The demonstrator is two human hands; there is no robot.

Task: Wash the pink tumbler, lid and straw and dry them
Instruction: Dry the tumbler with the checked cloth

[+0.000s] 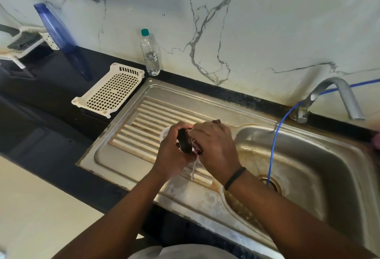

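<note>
Pink tumbler parts are being held above the ribbed drainboard (144, 127) of a stained stainless-steel sink (320, 168), bunched between both hands. What shows between the palms is a dark, brownish object (185, 141) with a trace of pink at its lower edge; whether it is the lid, a scrubber or something else cannot be told. A pale, translucent round rim (165, 133), perhaps the tumbler's mouth or the lid, is peeking out just beyond the left hand (171, 152). A thin silvery rod (193, 169), possibly the straw, is hanging down from between the hands toward the drainboard.

The left hand's fingers are curling around the dark object from below. The right hand (216, 145), wearing a black band (234, 178) on its wrist, is lying over the top, and its fingers are wrapping down onto the same bundle.

A blue hose (274, 145) is running from near the grey metal tap (337, 98) down into the sink's drain. On the black desk (51, 86) to the left, a cream plastic perforated tray (111, 90) is lying just beside the sink's edge. A clear plastic water bottle with a teal cap (150, 53) is standing against the white marble-patterned wall (246, 32), and a tall translucent blue bottle (61, 41) is standing farther left.
</note>
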